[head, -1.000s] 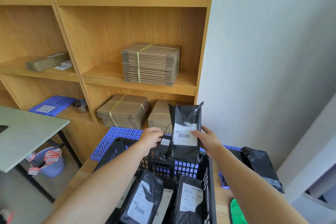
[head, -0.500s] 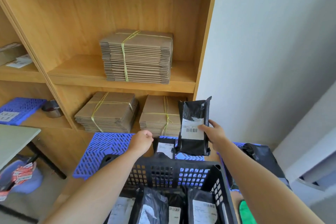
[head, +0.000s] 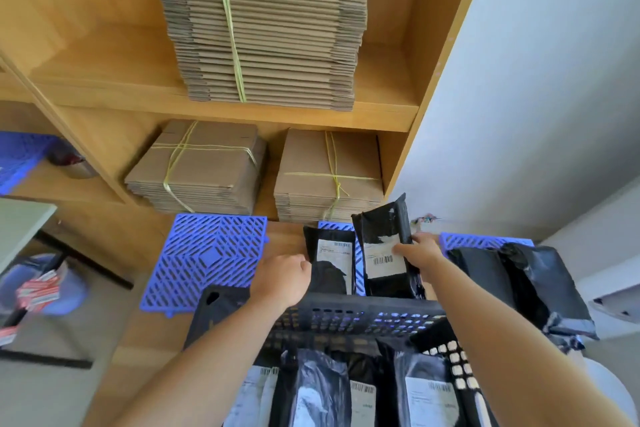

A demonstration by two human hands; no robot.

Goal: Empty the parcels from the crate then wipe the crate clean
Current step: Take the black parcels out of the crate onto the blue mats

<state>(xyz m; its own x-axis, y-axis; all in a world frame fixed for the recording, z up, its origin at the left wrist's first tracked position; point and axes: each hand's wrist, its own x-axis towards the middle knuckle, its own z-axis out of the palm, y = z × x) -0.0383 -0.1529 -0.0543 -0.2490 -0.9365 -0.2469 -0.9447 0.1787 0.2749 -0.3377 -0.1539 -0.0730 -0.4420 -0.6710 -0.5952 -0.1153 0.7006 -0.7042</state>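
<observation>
The labelled parcel (head: 379,229) is now lowered just behind the crate (head: 363,310), gripped by the right hand (head: 420,251); a second parcel (head: 332,258) there is pinched by the curled left hand (head: 282,279).

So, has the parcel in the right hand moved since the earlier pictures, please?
Yes: the parcel in the right hand has dropped lower against the tied cardboard bundle behind it.

The right hand (head: 417,251) grips a black parcel (head: 381,282) just past the crate's far wall (head: 363,314). Close on the grip's left stands a second parcel (head: 330,253), with the left hand (head: 282,279) against it. Behind are bundled flat cartons (head: 329,177), and to the right a slumped black bag (head: 526,284). Farther left, the blue grid mat (head: 207,260) lies bare.
</observation>
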